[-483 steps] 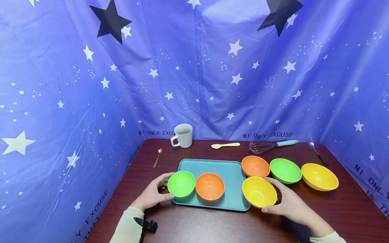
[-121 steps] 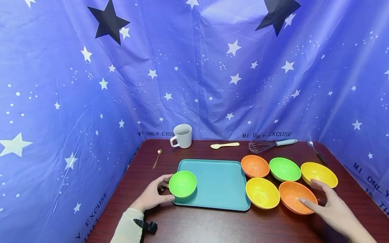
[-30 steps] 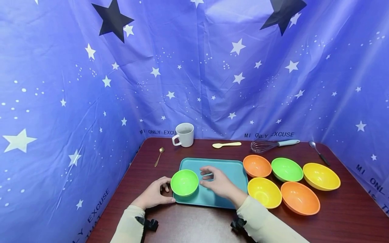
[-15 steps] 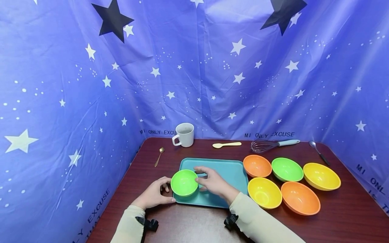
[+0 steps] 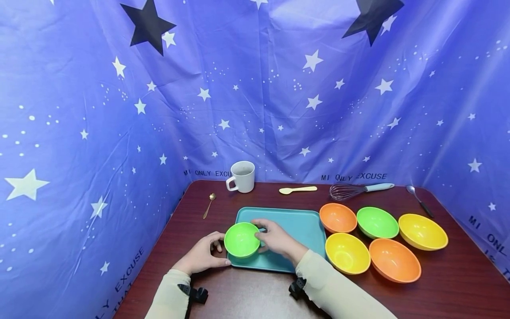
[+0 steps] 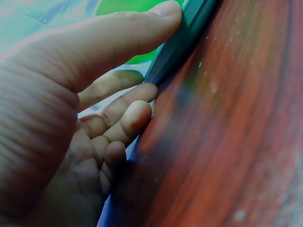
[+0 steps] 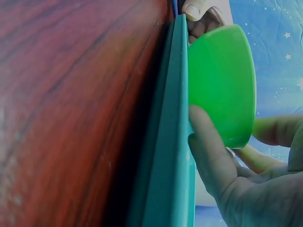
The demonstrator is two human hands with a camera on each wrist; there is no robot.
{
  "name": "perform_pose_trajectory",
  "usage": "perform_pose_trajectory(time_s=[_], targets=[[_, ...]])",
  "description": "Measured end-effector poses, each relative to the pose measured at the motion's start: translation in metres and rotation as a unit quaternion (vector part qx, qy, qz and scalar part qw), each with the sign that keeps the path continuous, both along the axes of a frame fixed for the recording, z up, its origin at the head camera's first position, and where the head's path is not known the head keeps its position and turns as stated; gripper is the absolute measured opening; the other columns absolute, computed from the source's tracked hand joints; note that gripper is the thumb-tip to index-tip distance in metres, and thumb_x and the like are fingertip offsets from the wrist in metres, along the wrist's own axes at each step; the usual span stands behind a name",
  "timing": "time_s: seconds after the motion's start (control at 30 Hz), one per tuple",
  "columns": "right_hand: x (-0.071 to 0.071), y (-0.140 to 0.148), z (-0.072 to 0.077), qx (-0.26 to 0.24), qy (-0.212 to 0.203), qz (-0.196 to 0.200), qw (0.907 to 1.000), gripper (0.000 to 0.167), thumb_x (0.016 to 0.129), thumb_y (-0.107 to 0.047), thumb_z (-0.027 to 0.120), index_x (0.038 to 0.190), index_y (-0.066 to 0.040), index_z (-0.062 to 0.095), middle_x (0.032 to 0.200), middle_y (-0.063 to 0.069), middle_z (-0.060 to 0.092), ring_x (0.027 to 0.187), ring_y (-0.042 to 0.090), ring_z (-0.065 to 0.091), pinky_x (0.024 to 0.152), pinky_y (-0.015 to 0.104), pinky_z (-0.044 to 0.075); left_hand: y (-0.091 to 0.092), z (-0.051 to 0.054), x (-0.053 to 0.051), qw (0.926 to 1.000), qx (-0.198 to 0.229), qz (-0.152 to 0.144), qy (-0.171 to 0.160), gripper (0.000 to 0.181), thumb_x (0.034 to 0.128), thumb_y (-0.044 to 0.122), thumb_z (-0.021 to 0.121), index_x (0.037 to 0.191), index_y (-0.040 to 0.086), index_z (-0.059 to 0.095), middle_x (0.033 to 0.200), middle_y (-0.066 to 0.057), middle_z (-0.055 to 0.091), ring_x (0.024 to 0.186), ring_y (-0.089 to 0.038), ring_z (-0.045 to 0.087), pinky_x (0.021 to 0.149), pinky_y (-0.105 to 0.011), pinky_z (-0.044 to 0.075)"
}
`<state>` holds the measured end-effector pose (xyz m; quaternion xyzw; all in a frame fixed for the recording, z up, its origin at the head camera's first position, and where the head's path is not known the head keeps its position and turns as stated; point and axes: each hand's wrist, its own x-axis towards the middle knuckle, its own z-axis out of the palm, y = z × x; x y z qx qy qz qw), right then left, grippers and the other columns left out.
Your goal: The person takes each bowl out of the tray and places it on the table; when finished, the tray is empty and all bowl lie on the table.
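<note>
A small green bowl point(image 5: 241, 240) stands on the left part of a teal tray point(image 5: 292, 215). My right hand point(image 5: 279, 239) holds this bowl by its right side, thumb on the near side and fingers behind. In the right wrist view, the thumb and fingers sit around the green bowl's wall point(image 7: 220, 85). My left hand point(image 5: 203, 254) rests at the tray's front left corner, beside the bowl. The left wrist view puts the left thumb point(image 6: 142, 30) at the tray's edge point(image 6: 189, 28); the other fingers are loosely bent, and firm contact is hard to tell.
Right of the tray stand orange point(image 5: 338, 218), green point(image 5: 377, 223), yellow point(image 5: 423, 231), another yellow point(image 5: 347, 253) and larger orange point(image 5: 395, 260) bowls. Along the back are a gold spoon point(image 5: 209, 206), white mug point(image 5: 243, 177), cream spoon point(image 5: 298, 190), whisk point(image 5: 358, 190) and dark-handled spoon point(image 5: 419, 201).
The right hand has left the large orange bowl, which it placed at right, and come to the small green bowl, now held. Earlier, the yellow bowl was set beside the tray. Left hand hardly moved.
</note>
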<state>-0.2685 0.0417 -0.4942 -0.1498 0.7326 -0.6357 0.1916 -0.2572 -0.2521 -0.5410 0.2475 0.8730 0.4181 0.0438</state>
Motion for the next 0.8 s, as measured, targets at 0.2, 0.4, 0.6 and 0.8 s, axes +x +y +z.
perform_pose_trajectory(time_s=[0.2, 0.4, 0.6, 0.8], targets=[[-0.002, -0.001, -0.003, -0.011, -0.009, -0.012, 0.9998, 0.05, 0.104, 0.004, 0.048, 0.154, 0.002, 0.047, 0.145, 0.025, 0.048, 0.109, 0.033, 0.062, 0.068, 0.045, 0.062, 0.001, 0.001, 0.0, 1.0, -0.007, 0.0, 0.001, 0.059, 0.0767, 0.041, 0.095, 0.127, 0.033, 0.065, 0.105, 0.007, 0.061, 0.092, -0.017, 0.059, 0.078, -0.031, 0.05], [0.0, 0.001, -0.001, -0.02, 0.007, -0.028, 0.9994, 0.052, 0.101, 0.007, 0.05, 0.153, 0.002, 0.049, 0.142, 0.025, 0.052, 0.104, 0.031, 0.063, 0.066, 0.044, 0.062, 0.001, 0.0, 0.0, 1.0, -0.004, -0.002, 0.005, 0.059, 0.0765, 0.04, 0.095, 0.127, 0.031, 0.066, 0.107, 0.007, 0.061, 0.091, -0.017, 0.059, 0.078, -0.031, 0.05], [0.003, 0.006, 0.007, -0.033, 0.015, -0.032, 0.9988, 0.053, 0.1, 0.008, 0.049, 0.153, 0.003, 0.048, 0.142, 0.026, 0.052, 0.103, 0.029, 0.064, 0.068, 0.044, 0.062, 0.001, -0.003, 0.0, 0.9999, 0.011, -0.002, 0.002, 0.059, 0.0762, 0.03, 0.097, 0.127, 0.028, 0.066, 0.111, 0.005, 0.062, 0.092, -0.023, 0.06, 0.078, -0.033, 0.051], [0.009, 0.013, 0.023, -0.046, 0.025, -0.034, 0.9981, 0.052, 0.102, 0.006, 0.049, 0.154, -0.001, 0.049, 0.144, 0.025, 0.051, 0.108, 0.03, 0.064, 0.07, 0.046, 0.062, 0.0, -0.007, 0.0, 0.9997, 0.019, -0.007, 0.015, 0.06, 0.0776, 0.023, 0.096, 0.13, 0.023, 0.066, 0.118, -0.001, 0.065, 0.092, -0.027, 0.06, 0.079, -0.034, 0.051]])
